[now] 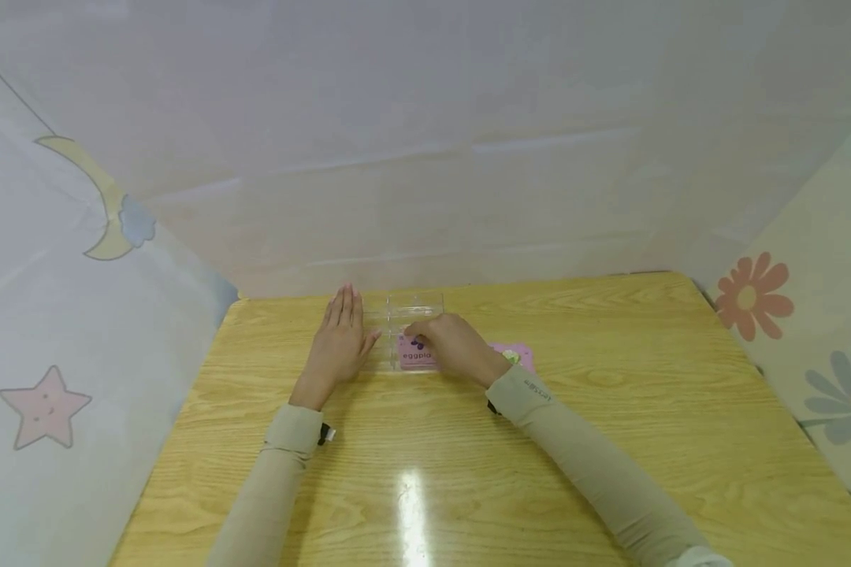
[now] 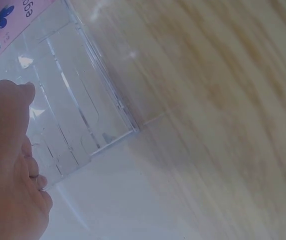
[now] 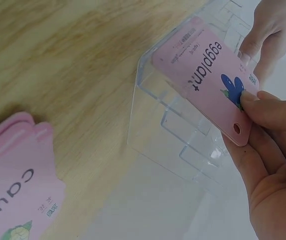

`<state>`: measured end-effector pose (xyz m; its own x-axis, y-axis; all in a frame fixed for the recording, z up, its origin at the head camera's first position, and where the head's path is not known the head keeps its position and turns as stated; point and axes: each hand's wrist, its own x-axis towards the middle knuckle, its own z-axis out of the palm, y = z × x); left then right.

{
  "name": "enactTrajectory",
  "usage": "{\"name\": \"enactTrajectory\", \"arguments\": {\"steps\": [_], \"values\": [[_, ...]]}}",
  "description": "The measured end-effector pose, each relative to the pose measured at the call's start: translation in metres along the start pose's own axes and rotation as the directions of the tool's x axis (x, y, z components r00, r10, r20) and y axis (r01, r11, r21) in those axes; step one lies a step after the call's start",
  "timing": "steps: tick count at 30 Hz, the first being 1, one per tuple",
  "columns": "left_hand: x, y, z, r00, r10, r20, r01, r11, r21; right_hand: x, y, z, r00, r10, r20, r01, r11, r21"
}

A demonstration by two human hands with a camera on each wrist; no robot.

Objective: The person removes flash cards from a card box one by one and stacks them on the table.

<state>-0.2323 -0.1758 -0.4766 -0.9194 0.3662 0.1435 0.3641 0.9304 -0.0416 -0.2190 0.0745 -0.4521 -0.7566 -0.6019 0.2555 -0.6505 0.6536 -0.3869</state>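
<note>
saw right hand (image 1: 456, 344) pinching eggplant card (image 3: 198, 70) over clear tray (image 2: 80, 95); left hand (image 1: 338, 339) flat, fingers straight, at tray's 9 o'clock. pink cauliflower cards (image 3: 18, 175) lay at 3.

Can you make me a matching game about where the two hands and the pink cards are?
1. pink eggplant card
2. pink cauliflower cards
3. bare left hand

A. at the left edge of the clear plastic divided holder
B. pinched by the bare right hand
C. on the yellowish wooden table, right of the holder

Pairs: 1-B, 2-C, 3-A
</note>
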Motion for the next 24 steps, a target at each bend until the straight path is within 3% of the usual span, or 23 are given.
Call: {"name": "enactTrajectory", "arguments": {"steps": [9,24], "values": [[0.0,-0.001,0.0,1.0,0.002,-0.002,-0.002,1.0,0.014,0.004,0.0,-0.005,0.998,-0.001,0.066,0.003,1.0,-0.031],[-0.001,0.0,0.001,1.0,0.002,-0.005,-0.002,1.0,0.004,0.004,-0.005,-0.015,0.994,-0.016,0.104,0.013,1.0,0.025]]}}
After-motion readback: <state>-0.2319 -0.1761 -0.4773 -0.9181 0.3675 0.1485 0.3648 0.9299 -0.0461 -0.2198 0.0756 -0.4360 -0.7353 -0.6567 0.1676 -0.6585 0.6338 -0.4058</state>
